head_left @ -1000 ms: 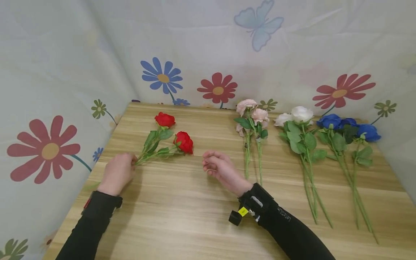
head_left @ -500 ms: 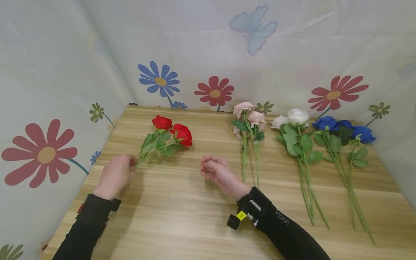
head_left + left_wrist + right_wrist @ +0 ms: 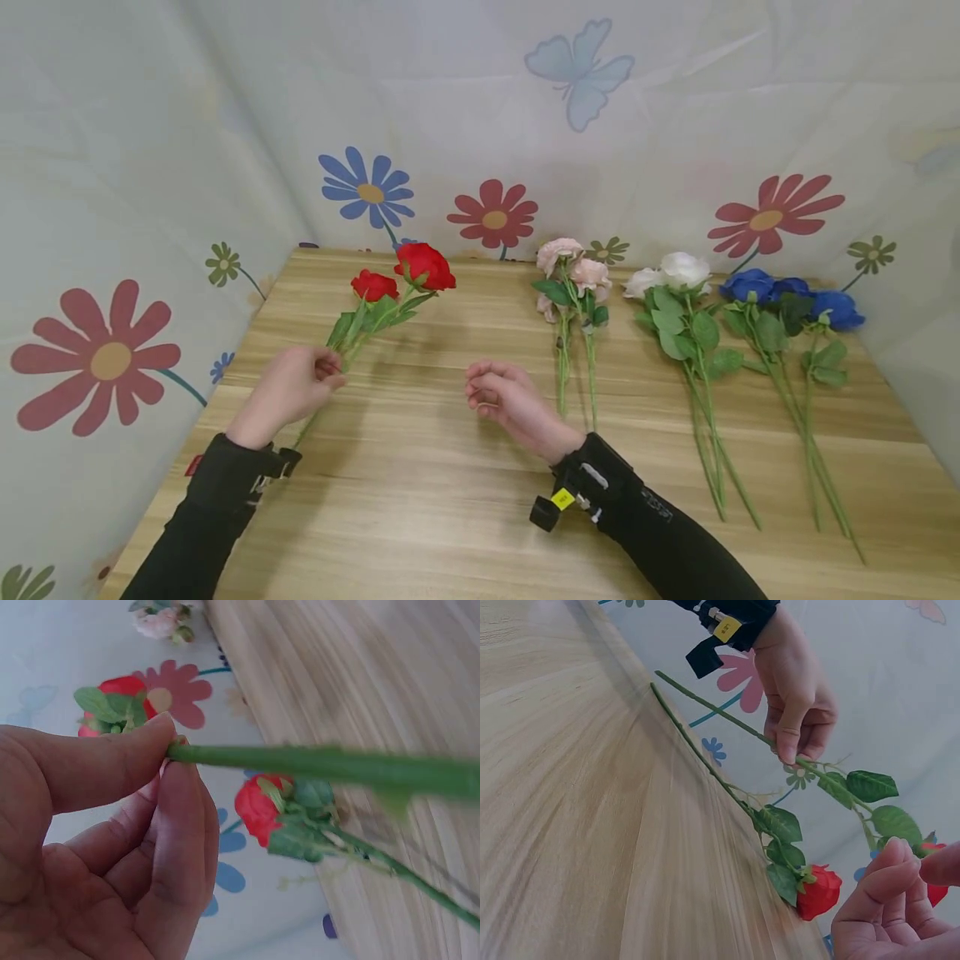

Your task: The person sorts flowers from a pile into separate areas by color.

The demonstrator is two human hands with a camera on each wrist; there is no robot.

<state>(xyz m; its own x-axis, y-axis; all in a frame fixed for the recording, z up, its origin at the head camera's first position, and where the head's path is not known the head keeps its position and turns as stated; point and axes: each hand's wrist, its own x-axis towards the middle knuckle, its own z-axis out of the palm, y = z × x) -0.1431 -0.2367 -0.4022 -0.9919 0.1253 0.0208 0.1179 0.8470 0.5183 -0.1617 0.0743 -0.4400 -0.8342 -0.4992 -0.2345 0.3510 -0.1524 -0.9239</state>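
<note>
My left hand [image 3: 288, 387] pinches the green stem [image 3: 315, 763] of a red artificial rose [image 3: 425, 267] between thumb and fingers. In the right wrist view this rose is raised over the table, its stem slanting. A second red rose [image 3: 374, 286] lies on the wood just left of the held bloom; the right wrist view shows its leaves and bloom [image 3: 819, 892] against the tabletop. Over the middle of the table, my right hand [image 3: 521, 408] hovers with loosely curled fingers and nothing in them, left of the pink roses [image 3: 588, 273].
White roses [image 3: 684, 271] and blue roses [image 3: 836, 310] lie at the right of the wooden table [image 3: 420, 517], stems toward the front. A white cloth [image 3: 247, 75] printed with flowers and a butterfly hangs behind the table and along its left side.
My left hand has lifted one red rose and swung its bloom up and away, past the rose lying beside it. The right hand has stayed nearly in place.
</note>
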